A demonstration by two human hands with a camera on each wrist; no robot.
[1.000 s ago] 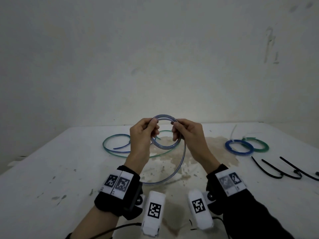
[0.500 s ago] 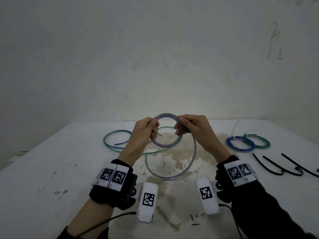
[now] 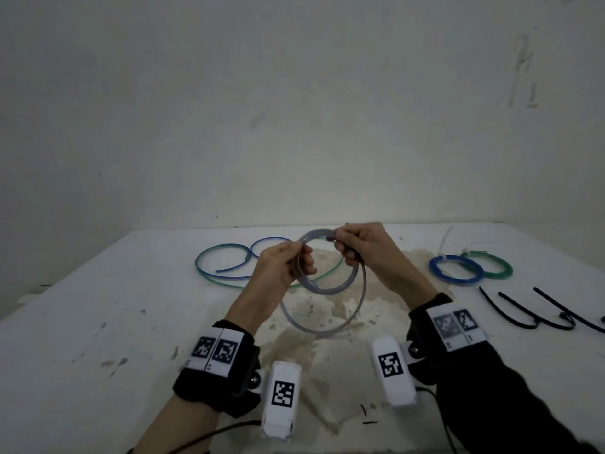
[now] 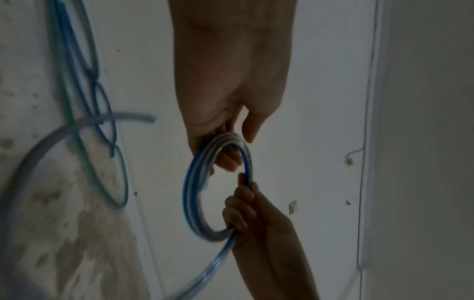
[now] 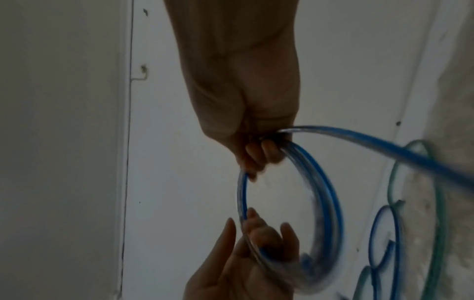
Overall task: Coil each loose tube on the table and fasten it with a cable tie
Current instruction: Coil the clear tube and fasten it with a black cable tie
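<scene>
The clear tube is held above the bench in the head view; I see my left hand and right hand each closed on its coil, a loose loop hanging below. Loose tubes lie behind, tied coils and black cable ties to the right.

Left wrist view: left grip pinches the coil top.

Right wrist view: right fingers curl round the coil.
</scene>
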